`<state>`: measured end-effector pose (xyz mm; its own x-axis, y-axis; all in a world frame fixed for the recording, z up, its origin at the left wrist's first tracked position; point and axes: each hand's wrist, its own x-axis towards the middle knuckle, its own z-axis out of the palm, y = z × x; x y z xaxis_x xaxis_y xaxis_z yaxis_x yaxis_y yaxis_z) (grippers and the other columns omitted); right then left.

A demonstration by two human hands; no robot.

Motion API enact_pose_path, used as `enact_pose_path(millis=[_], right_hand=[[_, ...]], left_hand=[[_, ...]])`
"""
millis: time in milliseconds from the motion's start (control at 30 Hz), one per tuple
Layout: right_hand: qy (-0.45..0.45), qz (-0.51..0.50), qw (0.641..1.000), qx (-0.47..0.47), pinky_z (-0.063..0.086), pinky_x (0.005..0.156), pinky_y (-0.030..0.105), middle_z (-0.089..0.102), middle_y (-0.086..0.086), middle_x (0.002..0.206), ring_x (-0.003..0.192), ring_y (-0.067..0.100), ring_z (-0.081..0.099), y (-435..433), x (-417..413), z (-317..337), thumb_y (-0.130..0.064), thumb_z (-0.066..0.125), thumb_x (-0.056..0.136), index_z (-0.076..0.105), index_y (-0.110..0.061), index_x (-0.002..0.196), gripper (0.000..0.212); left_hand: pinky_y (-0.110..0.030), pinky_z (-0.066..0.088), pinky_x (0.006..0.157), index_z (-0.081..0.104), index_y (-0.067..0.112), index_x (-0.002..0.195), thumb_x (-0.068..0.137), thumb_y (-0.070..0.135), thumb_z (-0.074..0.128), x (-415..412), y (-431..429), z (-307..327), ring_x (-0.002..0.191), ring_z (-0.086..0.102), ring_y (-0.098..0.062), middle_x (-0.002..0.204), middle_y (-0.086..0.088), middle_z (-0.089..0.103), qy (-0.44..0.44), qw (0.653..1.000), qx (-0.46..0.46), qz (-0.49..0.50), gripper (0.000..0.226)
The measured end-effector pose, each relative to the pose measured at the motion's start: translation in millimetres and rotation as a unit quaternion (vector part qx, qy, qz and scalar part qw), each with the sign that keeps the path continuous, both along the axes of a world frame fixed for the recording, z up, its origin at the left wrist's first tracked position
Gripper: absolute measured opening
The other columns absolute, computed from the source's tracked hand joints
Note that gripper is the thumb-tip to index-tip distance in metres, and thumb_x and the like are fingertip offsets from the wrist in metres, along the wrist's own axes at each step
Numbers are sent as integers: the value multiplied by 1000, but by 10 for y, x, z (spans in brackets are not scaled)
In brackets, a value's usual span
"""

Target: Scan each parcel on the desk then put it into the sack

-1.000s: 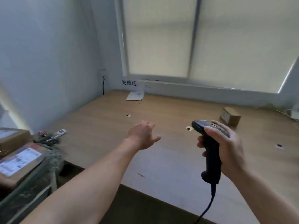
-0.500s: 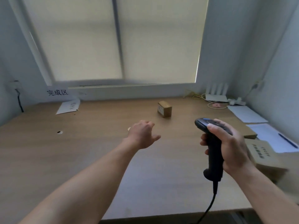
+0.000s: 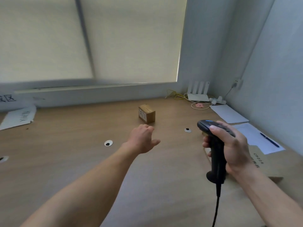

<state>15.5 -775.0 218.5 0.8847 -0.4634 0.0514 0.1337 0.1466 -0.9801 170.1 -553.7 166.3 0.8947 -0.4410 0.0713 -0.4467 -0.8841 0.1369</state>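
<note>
the right hand (image 3: 232, 149) grips the black scanner (image 3: 216, 161) by its handle, a flat printed carton (image 3: 270, 166) just behind it. the left hand (image 3: 142, 140) hangs loose and empty over the desk (image 3: 82, 161). the small brown parcel (image 3: 146, 113) stands just beyond its fingertips, untouched.

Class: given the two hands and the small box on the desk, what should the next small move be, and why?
Probably reach the left hand forward and grasp the box. That hand is empty, fingers relaxed, just short of the box, which stands untouched on the desk; the right hand grips the scanner, ready.
</note>
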Motion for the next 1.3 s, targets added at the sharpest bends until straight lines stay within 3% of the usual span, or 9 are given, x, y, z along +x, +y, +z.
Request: enact_pose_path(millis=[133,400,767,933,1300], right_hand=[[9,-5,1000,-2,45,52,35,67,18,79,67,31,65,59,451,-60,-36,78,73,53,-10,139,75],[32,-36,998,-34,46,51,34,70,14,76,65,26,67,188,964,-55,-21,71,93,50,-14,142,54],[50,-27,997,-51,46,54,35,67,18,80,64,25,65,171,1400,-81,-21,70,94,51,-14,139,49],[56,-15,997,-46,45,54,36,67,19,81,64,26,64,61,1509,-101,-20,70,94,51,-16,137,47],[77,38,996,-28,45,53,36,68,20,81,65,27,65,-213,1956,-304,-19,71,93,52,-16,137,49]], left_hand=[[-41,49,98,54,14,136,95,58,55,499,47,-84,123,53,-26,135,-8,57,1,1000,-5,-16,61],[-40,50,93,55,15,134,94,58,56,1078,13,-227,119,54,-24,131,-7,58,7,999,-9,-37,59],[-42,49,98,54,16,136,94,59,56,1489,-8,-265,123,53,-26,134,-8,56,8,999,-3,-32,61],[-41,51,92,57,17,126,93,59,57,1575,-58,-229,115,56,-26,127,-7,59,7,1000,12,-21,53],[-39,49,89,56,17,129,93,58,57,1934,-150,-322,116,55,-26,125,-6,59,19,998,53,23,55]])
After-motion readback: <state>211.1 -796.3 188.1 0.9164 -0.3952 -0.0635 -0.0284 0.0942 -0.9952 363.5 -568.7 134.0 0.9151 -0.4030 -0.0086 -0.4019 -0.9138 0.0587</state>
